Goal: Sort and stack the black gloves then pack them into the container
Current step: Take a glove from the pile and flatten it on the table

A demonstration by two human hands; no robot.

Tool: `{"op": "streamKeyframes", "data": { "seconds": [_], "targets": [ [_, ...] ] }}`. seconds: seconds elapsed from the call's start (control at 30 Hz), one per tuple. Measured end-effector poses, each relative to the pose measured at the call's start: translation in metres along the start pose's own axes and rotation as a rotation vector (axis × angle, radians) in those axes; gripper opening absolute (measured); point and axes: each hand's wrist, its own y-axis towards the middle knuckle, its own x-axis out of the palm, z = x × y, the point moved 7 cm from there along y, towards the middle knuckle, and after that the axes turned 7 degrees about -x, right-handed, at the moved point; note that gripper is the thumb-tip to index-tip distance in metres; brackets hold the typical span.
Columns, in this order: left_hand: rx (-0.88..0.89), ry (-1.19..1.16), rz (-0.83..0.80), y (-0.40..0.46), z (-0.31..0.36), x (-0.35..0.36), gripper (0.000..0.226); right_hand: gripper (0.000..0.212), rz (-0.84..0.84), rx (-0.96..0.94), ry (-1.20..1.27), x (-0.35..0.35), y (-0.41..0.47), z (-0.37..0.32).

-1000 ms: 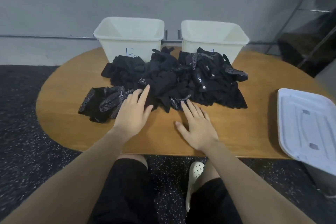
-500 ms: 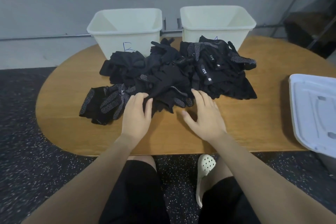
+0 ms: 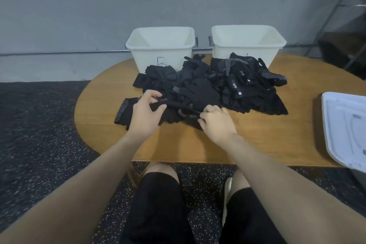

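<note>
The loose heap of black fabric gloves [image 3: 210, 87], some with grey dotted palms, lies in the middle of the oval wooden table [image 3: 257, 140], just in front of two open cream plastic tubs. At its near edge one black glove [image 3: 178, 108] is drawn out between the two hands. The left hand [image 3: 145, 114] has curled its thumb and fingers round one end of that glove, and the right hand [image 3: 216, 122] pinches the other end with bent fingers at the heap's front edge. Half a second ago both hands lay flat, fingers straight and together, resting against the pile; now they have closed on fabric, so the picking has begun: by my reading this is the first glove being singled out for sorting. No stack shows on the table, and both the left cream tub [image 3: 160, 49], marked with a blue letter, and the right cream tub [image 3: 248, 42] look empty as far as their insides show, so nearly all the task remains. A white plastic lid [image 3: 344, 128] lies at the table's right end, well apart from the gloves.
</note>
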Motion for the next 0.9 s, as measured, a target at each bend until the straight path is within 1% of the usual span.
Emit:
{"op": "streamKeyframes", "data": {
  "seconds": [0.07, 0.17, 0.3, 0.37, 0.43, 0.5, 0.6, 0.67, 0.73, 0.8, 0.9],
  "targets": [
    [-0.025, -0.006, 0.006, 0.004, 0.002, -0.022, 0.025, 0.032, -0.020, 0.067, -0.062, -0.004, 0.002, 0.008],
    [-0.042, -0.066, -0.005, 0.004, 0.011, -0.050, 0.021, 0.029, -0.006, 0.161, -0.041, -0.012, 0.007, 0.009],
    [-0.044, -0.094, -0.063, -0.003, 0.029, -0.071, 0.016, 0.025, -0.094, 0.098, 0.031, -0.014, 0.015, -0.017],
    [-0.046, -0.112, -0.077, -0.009, 0.035, -0.078, 0.013, 0.028, -0.104, 0.059, 0.095, -0.020, 0.016, -0.031],
    [-0.071, -0.165, -0.085, -0.014, 0.038, -0.081, 0.009, 0.036, -0.036, -0.013, 0.115, -0.034, 0.015, -0.048],
    [-0.132, -0.292, -0.132, -0.021, 0.040, -0.079, 0.006, 0.043, 0.107, -0.105, 0.146, -0.055, 0.008, -0.065],
    [-0.196, -0.394, -0.162, -0.029, 0.044, -0.073, 0.005, 0.053, 0.303, -0.201, 0.351, -0.085, -0.016, -0.080],
    [-0.214, -0.427, -0.170, -0.033, 0.048, -0.068, 0.004, 0.059, 0.345, -0.247, 0.486, -0.095, -0.033, -0.086],
    [-0.239, -0.471, -0.196, -0.036, 0.053, -0.060, 0.004, 0.063, 0.365, -0.283, 0.506, -0.100, -0.045, -0.093],
    [-0.232, -0.468, -0.247, -0.041, 0.062, -0.049, 0.006, 0.060, 0.408, -0.283, 0.466, -0.100, -0.049, -0.096],
    [-0.166, -0.441, -0.297, -0.050, 0.080, -0.035, 0.010, 0.039, 0.494, -0.197, 0.515, -0.102, -0.053, -0.085]
  ]
}}
